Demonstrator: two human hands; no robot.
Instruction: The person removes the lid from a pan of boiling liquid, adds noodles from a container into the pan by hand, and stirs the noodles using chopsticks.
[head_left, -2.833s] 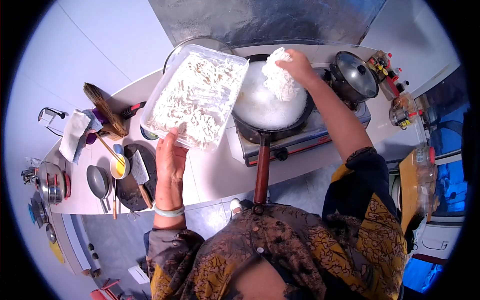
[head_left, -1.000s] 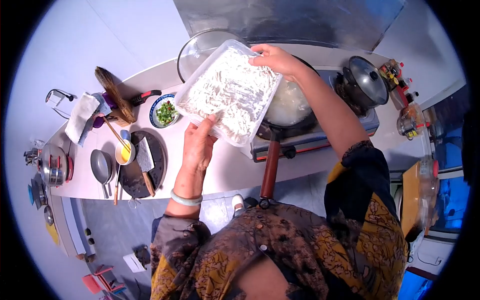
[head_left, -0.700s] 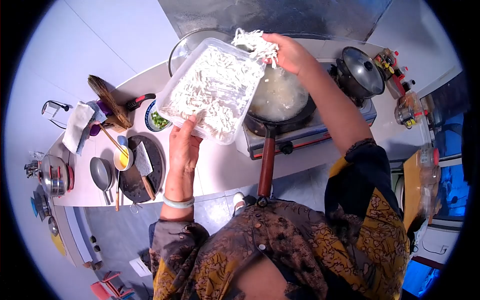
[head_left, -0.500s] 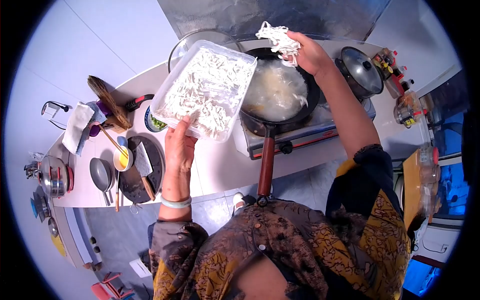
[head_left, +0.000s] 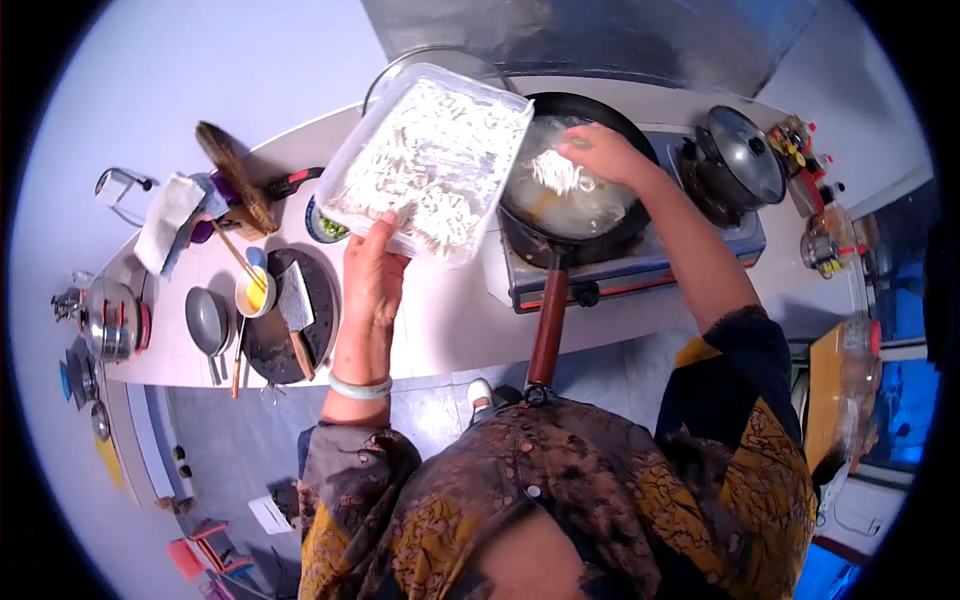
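Right hand (head_left: 612, 158): fingers (head_left: 580, 142) closed on a bunch of white noodles (head_left: 562, 174), which hangs over the frying pan (head_left: 622, 118). The lower ends lie close to the cloudy liquid (head_left: 590, 215) in the pan; whether they touch it cannot be told. Further pale strands lie in the liquid.

Left hand (head_left: 372, 268): thumb over the near edge of a clear plastic container (head_left: 347, 165), remaining fingers beneath and mostly hidden, clamped on the container. The container is raised, tilted, and located just left of the frying pan. Loose white noodles (head_left: 430, 205) cover much of its base. A pale bangle (head_left: 360, 389) encircles the left wrist.

The frying pan is seated on a gas stove (head_left: 640, 272), its brown handle (head_left: 548, 325) directed toward the person. A lidded pot (head_left: 735, 175) occupies the right side of the stove.

Behind the container: a glass lid (head_left: 425, 53), partly covered. Left of the container, on the worktop (head_left: 435, 325): a patterned bowl (head_left: 314, 222) of chopped greens; a round dark chopping board (head_left: 275, 350) bearing a cleaver (head_left: 294, 298); a white bowl (head_left: 244, 298) of yellow liquid with chopsticks (head_left: 236, 250); a small grey pan (head_left: 207, 318).
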